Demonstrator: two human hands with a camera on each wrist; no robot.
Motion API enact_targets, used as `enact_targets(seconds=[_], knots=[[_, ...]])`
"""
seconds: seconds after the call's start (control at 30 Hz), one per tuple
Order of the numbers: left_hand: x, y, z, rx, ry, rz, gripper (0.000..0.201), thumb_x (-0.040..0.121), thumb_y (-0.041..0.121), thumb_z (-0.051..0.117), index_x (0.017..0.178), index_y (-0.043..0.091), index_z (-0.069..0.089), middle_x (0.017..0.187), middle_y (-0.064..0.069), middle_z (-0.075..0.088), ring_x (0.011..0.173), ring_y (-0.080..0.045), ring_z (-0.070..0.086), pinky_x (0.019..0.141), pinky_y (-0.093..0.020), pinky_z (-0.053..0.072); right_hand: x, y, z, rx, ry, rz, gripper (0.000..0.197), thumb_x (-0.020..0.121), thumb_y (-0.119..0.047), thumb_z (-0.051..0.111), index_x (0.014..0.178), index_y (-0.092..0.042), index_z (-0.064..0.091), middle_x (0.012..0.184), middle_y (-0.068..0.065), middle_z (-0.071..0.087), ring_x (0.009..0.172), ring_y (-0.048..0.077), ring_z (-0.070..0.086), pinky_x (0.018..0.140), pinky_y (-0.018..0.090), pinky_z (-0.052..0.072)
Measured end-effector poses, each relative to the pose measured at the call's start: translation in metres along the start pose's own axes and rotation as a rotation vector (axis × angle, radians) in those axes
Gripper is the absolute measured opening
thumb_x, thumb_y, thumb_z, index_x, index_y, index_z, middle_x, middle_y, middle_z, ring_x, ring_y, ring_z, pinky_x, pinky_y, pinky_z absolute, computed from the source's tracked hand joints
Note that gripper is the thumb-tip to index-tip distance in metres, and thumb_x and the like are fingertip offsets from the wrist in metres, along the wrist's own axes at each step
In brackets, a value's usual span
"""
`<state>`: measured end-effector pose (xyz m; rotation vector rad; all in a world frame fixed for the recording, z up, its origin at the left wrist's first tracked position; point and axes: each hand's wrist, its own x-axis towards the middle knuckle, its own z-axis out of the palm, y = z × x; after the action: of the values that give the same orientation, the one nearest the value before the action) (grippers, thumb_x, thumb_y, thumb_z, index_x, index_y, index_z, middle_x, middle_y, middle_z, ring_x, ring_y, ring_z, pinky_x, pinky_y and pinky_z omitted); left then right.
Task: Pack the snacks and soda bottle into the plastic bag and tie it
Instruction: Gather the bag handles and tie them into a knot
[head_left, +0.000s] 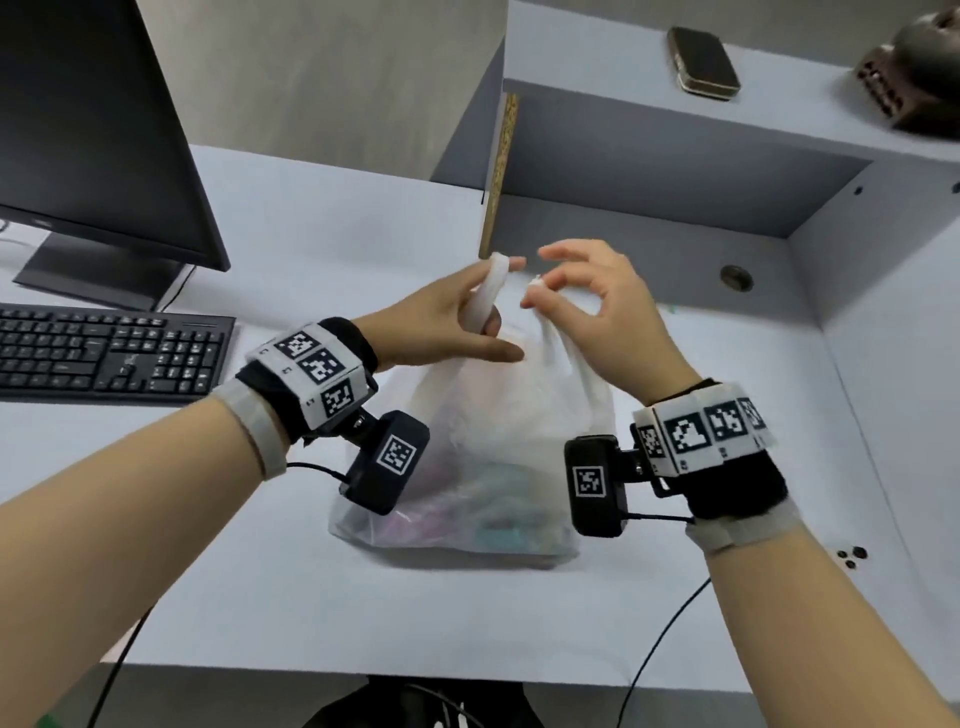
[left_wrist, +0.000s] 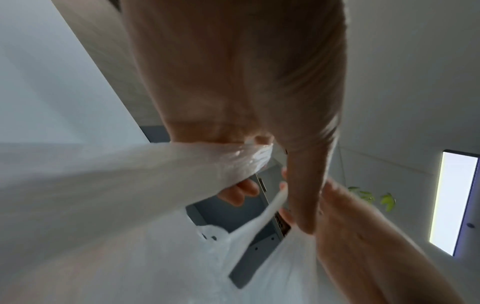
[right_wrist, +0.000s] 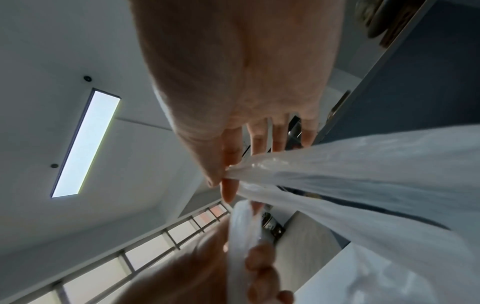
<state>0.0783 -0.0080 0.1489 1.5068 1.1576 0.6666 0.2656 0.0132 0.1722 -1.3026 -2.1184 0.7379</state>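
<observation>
A translucent white plastic bag (head_left: 483, 457) stands on the desk, with coloured snack packets faintly showing through its lower part. The soda bottle cannot be made out. My left hand (head_left: 457, 317) grips the bag's left handle (head_left: 491, 291), which runs up through its curled fingers. My right hand (head_left: 582, 301) pinches the right handle (head_left: 535, 285) between thumb and forefinger, other fingers spread. Both handles are lifted above the bag, a short gap apart. The left wrist view has the left handle (left_wrist: 182, 164) wrapped under the fingers. The right wrist view gives the pinch on the right handle (right_wrist: 259, 166).
A black monitor (head_left: 98, 135) and keyboard (head_left: 109, 353) sit at the left of the white desk (head_left: 311, 597). A shelf unit (head_left: 675, 156) rises behind the bag, with a dark case (head_left: 704, 62) on top. Cables hang over the desk's front edge.
</observation>
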Motion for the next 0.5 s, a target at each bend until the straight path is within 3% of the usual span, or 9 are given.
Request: enact_targets(seconds=[0.07, 0.13, 0.2, 0.27, 0.37, 0.43, 0.5], knots=[[0.011, 0.002, 0.007, 0.053, -0.067, -0.01, 0.05, 0.078, 0.023, 0.073, 0.122, 0.02, 0.049, 0.075, -0.001, 0.051, 0.069, -0.006, 0.049, 0.067, -0.016, 0.043, 0.011, -0.008, 0.01, -0.018, -0.041, -0.068, 0.018, 0.087, -0.029, 0.062, 0.086, -0.014, 0.072, 0.122, -0.004, 0.059, 0.117, 0.01, 0.043, 0.088, -0.003, 0.024], [0.019, 0.005, 0.015, 0.03, -0.102, -0.015, 0.01, 0.087, 0.018, 0.061, 0.095, 0.017, 0.055, 0.07, 0.003, 0.046, 0.059, -0.002, 0.045, 0.061, -0.016, 0.041, 0.021, -0.015, 0.018, -0.011, -0.102, -0.089, 0.017, 0.089, -0.028, 0.06, 0.089, -0.014, 0.07, 0.121, -0.005, 0.061, 0.119, 0.013, 0.045, 0.089, 0.005, 0.029], [0.025, 0.001, 0.017, -0.085, -0.082, -0.031, 0.015, 0.093, 0.015, 0.048, 0.079, 0.018, 0.05, 0.067, -0.001, 0.043, 0.052, -0.003, 0.043, 0.058, -0.021, 0.04, 0.03, -0.015, 0.021, 0.064, -0.188, -0.055, 0.018, 0.091, -0.026, 0.057, 0.093, -0.011, 0.068, 0.116, -0.004, 0.063, 0.114, 0.012, 0.051, 0.09, 0.008, 0.034], [0.028, -0.003, 0.014, -0.207, -0.035, -0.078, 0.019, 0.095, 0.022, 0.043, 0.082, 0.013, 0.053, 0.068, -0.004, 0.044, 0.054, -0.008, 0.044, 0.057, -0.022, 0.04, 0.036, -0.009, 0.018, 0.231, -0.285, 0.035, 0.02, 0.093, -0.021, 0.054, 0.103, -0.007, 0.065, 0.108, -0.003, 0.064, 0.105, 0.01, 0.059, 0.089, 0.012, 0.043], [0.03, -0.009, 0.006, -0.339, -0.052, -0.134, 0.031, 0.099, 0.025, 0.037, 0.08, 0.01, 0.057, 0.066, -0.006, 0.045, 0.056, -0.012, 0.044, 0.058, -0.023, 0.038, 0.036, 0.01, 0.009, 0.335, -0.341, 0.136, 0.025, 0.091, -0.019, 0.058, 0.116, -0.015, 0.056, 0.105, -0.005, 0.062, 0.096, 0.005, 0.061, 0.082, 0.013, 0.049], [0.033, -0.012, 0.003, -0.386, -0.081, -0.149, 0.033, 0.099, 0.025, 0.037, 0.077, 0.013, 0.058, 0.063, -0.006, 0.047, 0.057, -0.014, 0.045, 0.059, -0.024, 0.037, 0.034, 0.021, 0.005, 0.302, -0.341, 0.15, 0.03, 0.086, -0.015, 0.065, 0.115, -0.016, 0.056, 0.101, -0.007, 0.061, 0.09, 0.004, 0.061, 0.076, 0.01, 0.049], [0.036, -0.013, 0.002, -0.393, -0.095, -0.188, 0.032, 0.099, 0.027, 0.038, 0.079, 0.013, 0.06, 0.063, -0.006, 0.051, 0.058, -0.017, 0.045, 0.058, -0.023, 0.041, 0.034, 0.027, 0.003, 0.238, -0.33, 0.157, 0.024, 0.082, -0.015, 0.07, 0.102, -0.015, 0.059, 0.093, -0.006, 0.063, 0.079, 0.007, 0.062, 0.068, 0.009, 0.049]])
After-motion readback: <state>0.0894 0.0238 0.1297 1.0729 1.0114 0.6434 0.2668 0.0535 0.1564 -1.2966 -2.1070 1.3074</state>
